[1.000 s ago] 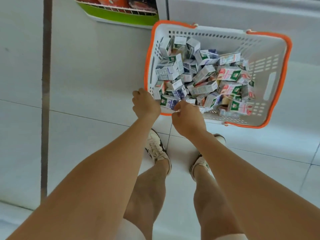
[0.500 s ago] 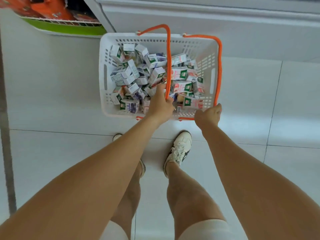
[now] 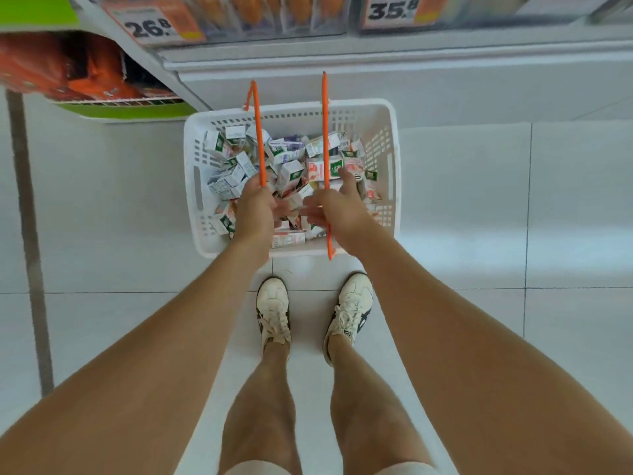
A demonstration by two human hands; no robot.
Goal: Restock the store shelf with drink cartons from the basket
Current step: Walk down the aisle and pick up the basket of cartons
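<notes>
A white plastic basket [image 3: 394, 173] sits in front of my feet, filled with several small drink cartons [image 3: 291, 173] in white, green and pink. Its two orange handles stand raised. My left hand [image 3: 255, 207] grips the left handle [image 3: 258, 138]. My right hand [image 3: 337, 209] grips the right handle [image 3: 324, 132]. Both hands hover over the near half of the basket and hide some cartons. The store shelf [image 3: 376, 53] runs across the top of the view, just beyond the basket.
Price tags reading 26.8 [image 3: 150, 27] and 35.8 [image 3: 394, 10] hang on the shelf edge. A green-edged wire rack [image 3: 126, 109] with orange packs sits at the upper left. White floor tiles surround the basket. My two white shoes [image 3: 274, 310] stand just behind it.
Both handles have swung up from the rim. My hands moved from the basket's near rim onto the handles, one each. The view shifted so the shelf and price tags now show.
</notes>
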